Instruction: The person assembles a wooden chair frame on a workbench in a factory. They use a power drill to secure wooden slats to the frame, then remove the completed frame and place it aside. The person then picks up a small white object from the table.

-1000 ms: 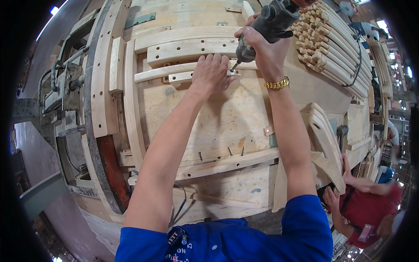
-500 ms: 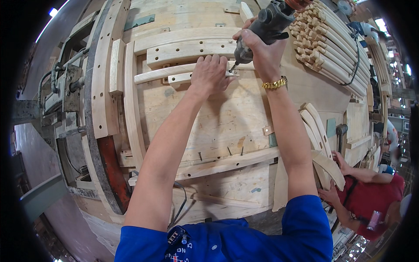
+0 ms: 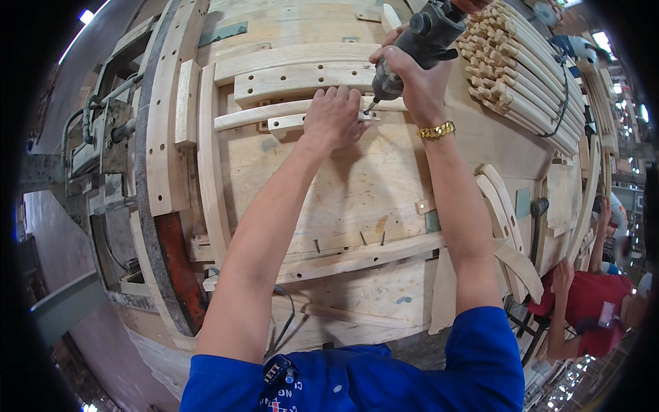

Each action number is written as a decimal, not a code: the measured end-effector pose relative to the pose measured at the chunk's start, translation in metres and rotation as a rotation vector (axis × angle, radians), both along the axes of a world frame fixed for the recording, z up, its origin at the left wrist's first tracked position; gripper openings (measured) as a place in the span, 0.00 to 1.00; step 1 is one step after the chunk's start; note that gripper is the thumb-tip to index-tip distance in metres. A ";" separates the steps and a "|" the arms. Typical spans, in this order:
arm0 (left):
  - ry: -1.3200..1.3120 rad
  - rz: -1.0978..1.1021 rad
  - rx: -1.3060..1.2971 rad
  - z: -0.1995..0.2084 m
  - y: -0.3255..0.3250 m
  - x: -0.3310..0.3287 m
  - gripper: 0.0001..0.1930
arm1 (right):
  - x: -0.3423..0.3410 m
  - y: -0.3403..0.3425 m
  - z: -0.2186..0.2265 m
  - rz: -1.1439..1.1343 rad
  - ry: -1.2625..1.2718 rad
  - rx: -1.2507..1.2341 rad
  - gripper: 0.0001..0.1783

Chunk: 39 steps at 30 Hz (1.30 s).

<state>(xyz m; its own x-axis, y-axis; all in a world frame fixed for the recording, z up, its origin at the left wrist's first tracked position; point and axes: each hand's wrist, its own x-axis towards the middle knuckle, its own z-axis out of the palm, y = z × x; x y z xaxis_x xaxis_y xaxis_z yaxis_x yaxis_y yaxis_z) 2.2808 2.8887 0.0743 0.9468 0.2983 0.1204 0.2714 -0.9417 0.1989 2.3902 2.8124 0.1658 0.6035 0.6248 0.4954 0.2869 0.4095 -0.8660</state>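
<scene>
- The strip (image 3: 287,122) lies in the upper middle of the frame, along the lower side of a curved slat (image 3: 264,112); the drill (image 3: 420,49) has its bit on the strip's right end, so work there looks under way, not finished.
- Whether the dark hole near the strip's left end is filled, I cannot tell; the middle is hidden.
- The left hand (image 3: 333,118) has its fingers curled over strip and slat, gripping them; the right hand (image 3: 424,82) has its fingers wrapped around the drill.
- Above, a holed board (image 3: 302,83) leaves little room; left of centre, a post (image 3: 215,168) bounds the space.
- Open bench (image 3: 329,178) spreads below the strip, ending near three upright pins (image 3: 363,238) and a rail (image 3: 357,262).
- At upper right, a stick bundle (image 3: 525,82) stands apart from the right hand.
</scene>
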 end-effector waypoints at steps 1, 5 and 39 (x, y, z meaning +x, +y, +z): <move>0.000 -0.002 -0.008 0.000 0.000 0.000 0.26 | -0.001 0.000 0.000 0.000 0.011 0.001 0.08; -0.006 -0.002 -0.010 -0.001 0.001 -0.002 0.26 | -0.006 0.000 0.002 0.012 0.025 0.004 0.10; -0.006 0.048 -0.002 -0.005 0.049 -0.056 0.29 | -0.046 0.035 0.015 0.160 -0.001 -0.133 0.17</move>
